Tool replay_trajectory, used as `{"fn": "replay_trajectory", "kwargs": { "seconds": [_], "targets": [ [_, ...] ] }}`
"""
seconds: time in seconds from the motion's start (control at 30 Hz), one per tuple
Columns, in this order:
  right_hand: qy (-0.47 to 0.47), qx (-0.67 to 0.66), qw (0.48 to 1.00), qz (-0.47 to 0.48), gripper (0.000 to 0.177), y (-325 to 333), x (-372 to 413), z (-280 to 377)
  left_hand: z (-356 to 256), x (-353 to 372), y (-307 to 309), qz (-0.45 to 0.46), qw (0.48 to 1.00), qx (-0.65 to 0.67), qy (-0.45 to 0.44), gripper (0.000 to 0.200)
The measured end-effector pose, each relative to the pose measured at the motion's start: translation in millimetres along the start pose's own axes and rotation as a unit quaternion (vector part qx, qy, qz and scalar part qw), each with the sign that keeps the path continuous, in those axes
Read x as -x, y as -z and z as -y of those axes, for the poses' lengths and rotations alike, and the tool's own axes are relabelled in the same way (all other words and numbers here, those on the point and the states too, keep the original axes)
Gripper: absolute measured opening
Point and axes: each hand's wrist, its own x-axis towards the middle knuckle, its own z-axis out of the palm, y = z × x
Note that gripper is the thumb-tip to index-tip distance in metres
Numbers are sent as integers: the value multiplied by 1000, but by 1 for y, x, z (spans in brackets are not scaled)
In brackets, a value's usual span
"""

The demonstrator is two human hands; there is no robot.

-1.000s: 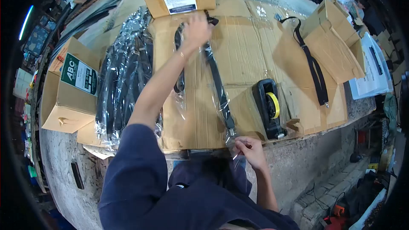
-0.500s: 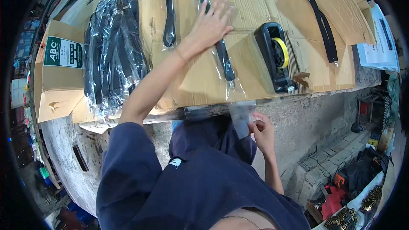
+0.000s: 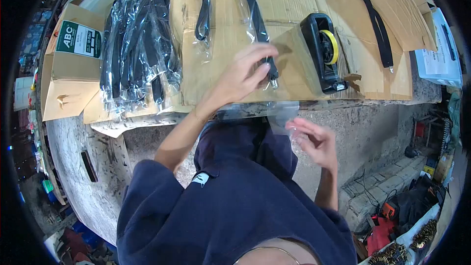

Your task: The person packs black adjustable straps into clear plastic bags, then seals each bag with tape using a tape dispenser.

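Black suspenders point(image 3: 256, 18) lie lengthwise on the cardboard in a clear plastic sleeve point(image 3: 284, 113), whose lower end hangs past the table edge. My left hand point(image 3: 240, 76) is over their lower end, fingers bent and thumb apart from them, close to the metal clip point(image 3: 274, 83). At the sleeve's loose end, my right hand point(image 3: 316, 142) pinches the thin plastic between thumb and fingers. Another bagged black strap point(image 3: 203, 17) lies to the left. Right of my left hand stands a black tape dispenser point(image 3: 314, 44) with a yellow-cored roll point(image 3: 329, 47).
A thick pile of bagged black straps point(image 3: 140, 44) lies at left beside an open cardboard box point(image 3: 73, 71) with a green label. Unbagged black suspenders point(image 3: 377, 24) lie at right, near a pale blue container point(image 3: 436, 64). A dark phone-like object point(image 3: 89, 166) rests lower left.
My left hand has drawn back toward the table edge, from lying spread over the strap to bent fingers at its clip end. My right hand has moved slightly up and right, still on the plastic.
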Motion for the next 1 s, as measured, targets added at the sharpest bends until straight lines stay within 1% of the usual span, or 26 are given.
{"fn": "replay_trajectory", "kwargs": {
  "seconds": [0.03,0.07,0.1,0.17,0.2,0.23,0.27,0.3,0.33,0.37,0.4,0.43,0.47,0.5,0.53,0.57,0.63,0.67,0.7,0.77,0.8,0.83,0.93,1.0],
  "targets": [
    [41,9,999,30,51,2,-10,7,-2,13,7,31,986,162,-16,50],
    [39,13,997,59,49,6,-21,13,-5,23,10,60,945,320,-31,52],
    [40,13,997,60,49,7,-33,20,-12,30,9,59,946,318,-31,52],
    [18,114,993,37,44,7,-54,31,-27,38,1,31,962,271,-28,63],
    [19,116,992,39,44,9,-65,32,-34,36,-4,-10,981,192,-15,49],
    [-29,112,993,37,44,11,-75,34,-34,36,-7,-14,981,191,-16,49],
    [-75,109,991,34,44,12,-84,37,-29,36,-11,-10,984,178,16,38],
    [-70,113,990,37,44,14,-90,35,-24,35,-14,-7,985,165,47,28],
    [-10,113,993,14,46,17,-96,25,-24,38,-18,-52,983,175,12,11],
    [46,110,993,-10,48,19,-97,13,-27,40,-21,-55,983,175,12,11],
    [103,67,992,40,56,22,-96,2,-29,44,-23,-75,978,191,26,10],
    [102,67,992,44,56,21,-93,-7,-29,48,-24,-97,973,206,41,9],
    [137,216,965,64,57,16,-88,-12,-28,51,-24,-101,973,204,43,9],
    [168,359,914,83,58,13,-86,-18,-26,54,-23,-80,970,225,33,13],
    [192,371,906,66,53,10,-84,-27,-27,59,-24,-56,967,248,24,18],
    [187,370,907,66,53,9,-83,-36,-28,61,-25,-54,966,251,28,18],
    [238,418,876,32,42,11,-86,-51,-27,55,-22,-45,979,161,-120,32],
    [249,407,879,2,33,7,-86,-56,-21,55,-16,-9,986,95,-135,54],
    [254,406,878,-1,33,8,-87,-56,-18,51,-12,-8,986,91,-139,54],
    [319,475,820,19,29,9,-86,-57,-12,50,-7,1,989,-64,-135,69],
    [324,497,805,17,30,10,-83,-61,-2,50,-7,74,983,-103,-134,86],
    [326,496,805,21,30,9,-81,-63,2,52,-10,72,983,-104,-130,86],
    [375,487,787,50,32,8,-80,-65,8,56,-19,213,949,-214,-94,101],
    [380,490,782,56,31,13,-77,-71,6,57,-18,219,944,-226,-103,101]
  ]
}}
